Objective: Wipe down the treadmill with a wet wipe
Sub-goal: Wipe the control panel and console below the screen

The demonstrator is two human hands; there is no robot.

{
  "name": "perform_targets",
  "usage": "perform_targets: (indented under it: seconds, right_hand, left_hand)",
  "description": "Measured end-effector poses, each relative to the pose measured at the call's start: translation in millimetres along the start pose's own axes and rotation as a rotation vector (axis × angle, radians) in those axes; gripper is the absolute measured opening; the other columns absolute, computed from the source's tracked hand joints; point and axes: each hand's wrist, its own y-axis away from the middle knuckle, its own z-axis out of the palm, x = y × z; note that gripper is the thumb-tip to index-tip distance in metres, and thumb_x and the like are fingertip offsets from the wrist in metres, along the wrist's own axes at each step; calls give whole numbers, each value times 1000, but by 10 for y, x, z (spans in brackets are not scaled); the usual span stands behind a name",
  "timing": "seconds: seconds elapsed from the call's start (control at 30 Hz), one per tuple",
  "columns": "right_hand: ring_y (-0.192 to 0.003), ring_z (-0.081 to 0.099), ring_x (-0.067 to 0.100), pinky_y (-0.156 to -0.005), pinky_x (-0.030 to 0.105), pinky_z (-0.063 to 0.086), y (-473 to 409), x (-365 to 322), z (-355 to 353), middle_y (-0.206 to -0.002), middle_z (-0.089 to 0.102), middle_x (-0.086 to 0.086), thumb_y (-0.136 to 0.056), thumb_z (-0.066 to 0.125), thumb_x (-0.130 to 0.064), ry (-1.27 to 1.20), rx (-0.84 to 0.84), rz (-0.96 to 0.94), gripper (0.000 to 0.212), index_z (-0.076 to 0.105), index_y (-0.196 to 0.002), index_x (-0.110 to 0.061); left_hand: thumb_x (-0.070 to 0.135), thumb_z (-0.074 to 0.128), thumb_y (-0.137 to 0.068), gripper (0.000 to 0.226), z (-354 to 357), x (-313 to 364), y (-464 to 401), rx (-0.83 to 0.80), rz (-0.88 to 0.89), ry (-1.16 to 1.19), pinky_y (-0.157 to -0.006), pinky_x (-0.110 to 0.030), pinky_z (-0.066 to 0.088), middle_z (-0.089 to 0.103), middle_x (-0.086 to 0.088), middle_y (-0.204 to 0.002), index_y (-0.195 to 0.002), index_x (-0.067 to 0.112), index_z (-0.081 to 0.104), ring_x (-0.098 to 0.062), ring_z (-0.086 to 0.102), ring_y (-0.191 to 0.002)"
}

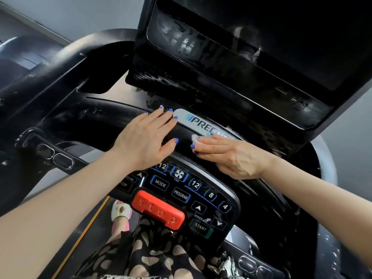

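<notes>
Wet wipe [194, 137] mostly hidden under right hand [231, 156] on treadmill [90, 117].

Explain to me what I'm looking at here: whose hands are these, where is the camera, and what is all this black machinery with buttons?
There is no robot: a person wears one camera on the head, so this single picture looks forward and down over their own arms. The black machine is a treadmill console, seen from where a runner would stand. The left hand lies flat and open on the console's curved black ledge, holding nothing. The right hand presses a small white wet wipe against the same ledge, just below the silver brand plate; only a bit of the wipe peeks out at the fingertips. Nearer the person sits the button panel, with fan, mode, program and start keys, and a big red stop button. Above is the dark screen, streaked with smears.
</notes>
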Motion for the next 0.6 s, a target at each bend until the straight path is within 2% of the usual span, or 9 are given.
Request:
perform_targets:
  seconds: [0.13, 0.27, 0.43, 0.53, 0.6]
  right_hand:
    - [-155, 17, 19, -127, 44, 12, 182, 9, -6, -165, 28, 0, -94, 41, -13, -36, -1, 74, 58, 44, -151, -10]
    - [-156, 7, 11, -125, 51, 2, 210, -16, 81, -169, 13, -7, -98, 40, -11, -123, 85, 294, 65, 23, -160, -23]
    - [-153, -3, 4, -127, 49, 1, -282, -4, 108, -165, 2, -14, -109, 36, -22, -218, 275, 604, 55, 15, -160, -26]
    - [-155, -2, 7, -126, 46, 0, -222, -76, 106, -166, 3, -10, -107, 31, -33, -229, 265, 548, 56, 20, -160, -22]
    - [-155, -1, 8, -126, 45, 0, -30, -126, 135, -168, 4, -7, -107, 32, -31, -224, 225, 480, 55, 23, -160, -21]
  left_hand:
    - [50, 26, -100, 67, 12, -9, 10, -7, -3, 4, -114, -50, 40, 48, -13, -153, -146, 8, 51, -31, 40, -145]
    - [53, 23, -100, 69, 17, -17, 7, -17, -7, 10, -116, -49, 37, 46, -12, -154, -147, 9, 50, -30, 38, -146]
    - [55, 19, -100, 72, 19, -26, 8, -38, -4, 15, -118, -47, 33, 41, -11, -158, -150, 11, 46, -28, 33, -149]
    - [63, 4, -95, 82, -3, -69, -1, -83, -1, 80, -125, -43, 17, 22, -3, -166, -158, 16, 30, -19, 14, -155]
    - [67, -2, -91, 88, -29, -162, 8, -111, -16, 142, -127, -40, 8, 12, 2, -169, -161, 19, 21, -12, 4, -156]
